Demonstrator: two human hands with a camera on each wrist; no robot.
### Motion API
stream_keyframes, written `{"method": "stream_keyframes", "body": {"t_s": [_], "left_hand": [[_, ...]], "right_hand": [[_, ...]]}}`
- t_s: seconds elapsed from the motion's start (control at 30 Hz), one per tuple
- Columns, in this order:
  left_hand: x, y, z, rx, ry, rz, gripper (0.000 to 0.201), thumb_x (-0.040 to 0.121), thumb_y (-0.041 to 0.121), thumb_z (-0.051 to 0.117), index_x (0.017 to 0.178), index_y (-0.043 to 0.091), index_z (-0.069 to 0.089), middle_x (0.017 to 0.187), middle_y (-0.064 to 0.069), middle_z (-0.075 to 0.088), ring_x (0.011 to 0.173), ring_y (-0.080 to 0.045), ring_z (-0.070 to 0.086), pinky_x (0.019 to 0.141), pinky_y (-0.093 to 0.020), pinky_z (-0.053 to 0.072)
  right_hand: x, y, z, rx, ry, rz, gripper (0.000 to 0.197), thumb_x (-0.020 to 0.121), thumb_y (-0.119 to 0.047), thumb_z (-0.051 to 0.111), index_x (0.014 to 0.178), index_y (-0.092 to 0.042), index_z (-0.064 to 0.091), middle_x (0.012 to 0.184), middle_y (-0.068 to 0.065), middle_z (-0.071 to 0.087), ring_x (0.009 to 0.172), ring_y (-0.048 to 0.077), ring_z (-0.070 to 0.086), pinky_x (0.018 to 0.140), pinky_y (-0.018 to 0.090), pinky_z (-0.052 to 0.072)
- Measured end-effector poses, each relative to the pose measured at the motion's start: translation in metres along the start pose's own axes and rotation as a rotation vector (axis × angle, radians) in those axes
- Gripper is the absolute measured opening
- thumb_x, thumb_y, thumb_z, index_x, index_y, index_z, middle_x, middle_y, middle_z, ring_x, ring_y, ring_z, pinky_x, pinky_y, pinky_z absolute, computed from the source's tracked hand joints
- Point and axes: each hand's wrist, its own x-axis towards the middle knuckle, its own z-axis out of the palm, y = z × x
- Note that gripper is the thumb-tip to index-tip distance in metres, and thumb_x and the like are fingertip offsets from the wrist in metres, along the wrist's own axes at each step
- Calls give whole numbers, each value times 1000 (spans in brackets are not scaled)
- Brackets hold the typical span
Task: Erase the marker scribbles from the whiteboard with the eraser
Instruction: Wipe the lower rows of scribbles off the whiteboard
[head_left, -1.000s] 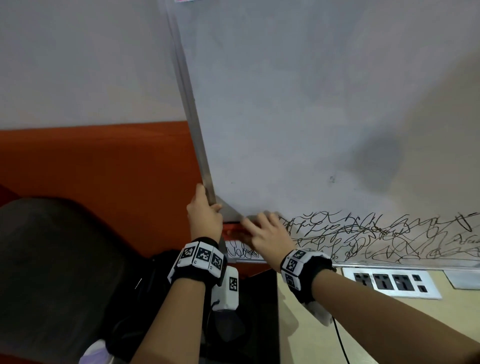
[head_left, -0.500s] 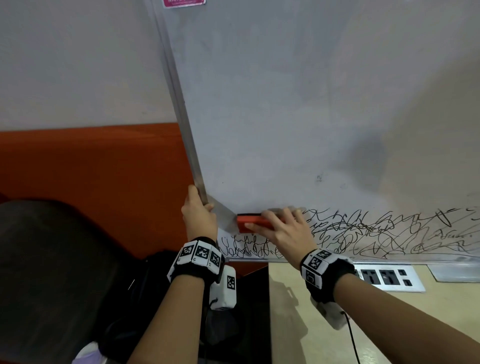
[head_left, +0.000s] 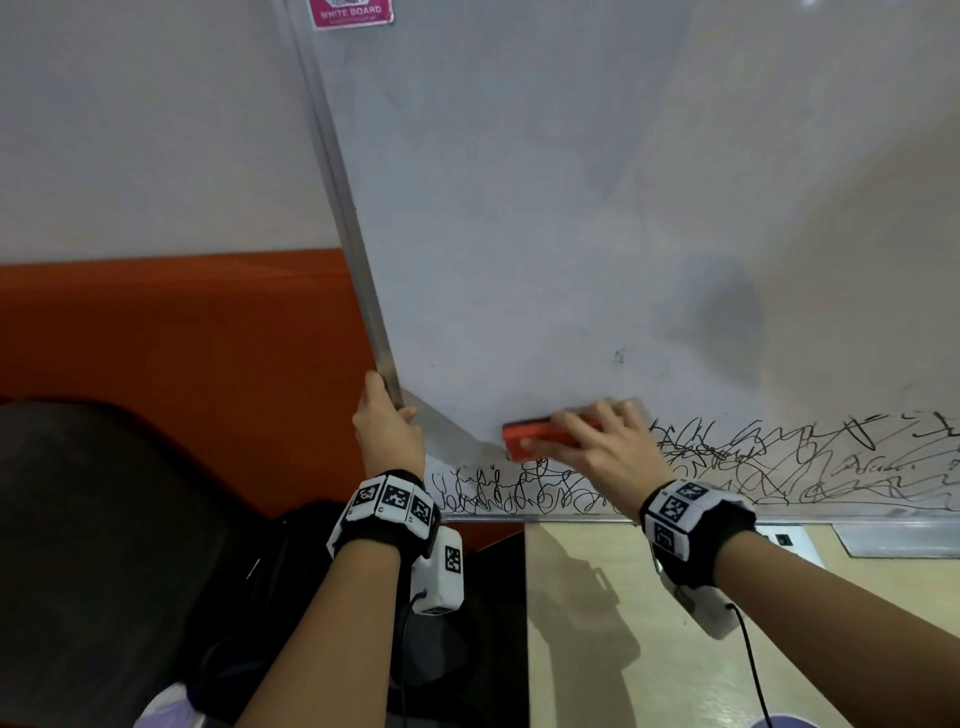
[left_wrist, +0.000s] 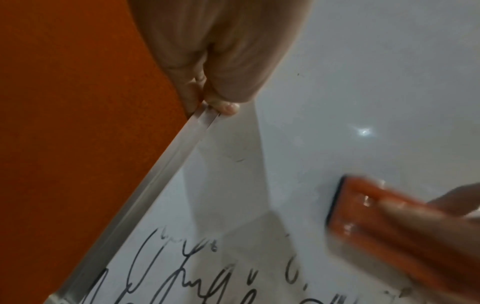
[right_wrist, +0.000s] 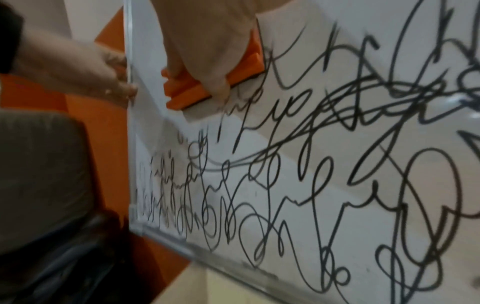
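Observation:
The whiteboard (head_left: 519, 208) leans upright, mostly wiped. Black marker scribbles (head_left: 753, 467) run in a band along its bottom edge, seen close in the right wrist view as scribbles (right_wrist: 311, 185). My right hand (head_left: 592, 441) grips an orange eraser (head_left: 530, 436) and presses it flat on the board at the top of the band, near the lower left. The eraser (left_wrist: 369, 214) shows blurred in the left wrist view, and as the eraser (right_wrist: 187, 92) in the right wrist view. My left hand (head_left: 387, 426) pinches the board's metal left frame (left_wrist: 155, 174), thumb in front.
An orange wall panel (head_left: 182, 364) is behind the board's left side. A dark chair (head_left: 104, 545) stands at lower left. The board's bottom edge rests on a light wooden table (head_left: 623, 623) with a socket strip (head_left: 784, 540) by my right wrist.
My right hand has slid the eraser rightward from the board's lower left corner along the top of the scribble band. The left hand has kept its hold on the frame.

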Motion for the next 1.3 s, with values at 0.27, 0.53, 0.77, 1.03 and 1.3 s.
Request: {"method": "stream_keyframes", "body": {"t_s": [0.27, 0.53, 0.77, 1.03, 1.3], "left_hand": [[1, -1, -1, 6, 1, 2, 35, 89, -20, 49, 115, 4, 49, 118, -18, 58, 83, -19, 65, 81, -32, 57], [0, -1, 2, 7, 1, -10, 39, 90, -20, 49, 119, 6, 49, 121, -14, 56, 91, -19, 67, 87, -37, 59], [4, -8, 5, 2, 11, -5, 37, 87, -21, 51, 113, 5, 49, 118, -15, 57, 93, -23, 67, 89, -36, 58], [3, -4, 1, 20, -6, 11, 32, 90, -16, 55, 113, 5, 51, 117, -17, 60, 88, -16, 61, 87, -24, 49], [3, -7, 7, 10, 22, 17, 37, 90, -19, 51, 115, 8, 51, 115, -15, 61, 95, -25, 69, 85, -32, 58]], "right_hand": [[-22, 4, 9, -6, -98, -84, 67, 77, -9, 67, 133, -44, 58, 112, -1, 59, 94, 27, 44, 79, 43, 31], [-14, 0, 10, -7, -6, 21, 57, 88, -13, 50, 136, -42, 56, 115, 1, 54, 92, 27, 45, 81, 44, 33], [5, -13, 11, -10, 26, 40, 55, 88, -14, 51, 136, -42, 56, 115, 0, 53, 94, 26, 43, 82, 43, 33], [-17, -38, 38, 40, -107, -82, 53, 80, -19, 64, 126, -46, 61, 108, -2, 59, 94, 26, 43, 84, 43, 32], [78, -24, -3, 87, 263, 255, 52, 93, -16, 61, 138, -42, 55, 120, 2, 62, 94, 27, 46, 79, 45, 41]]}}
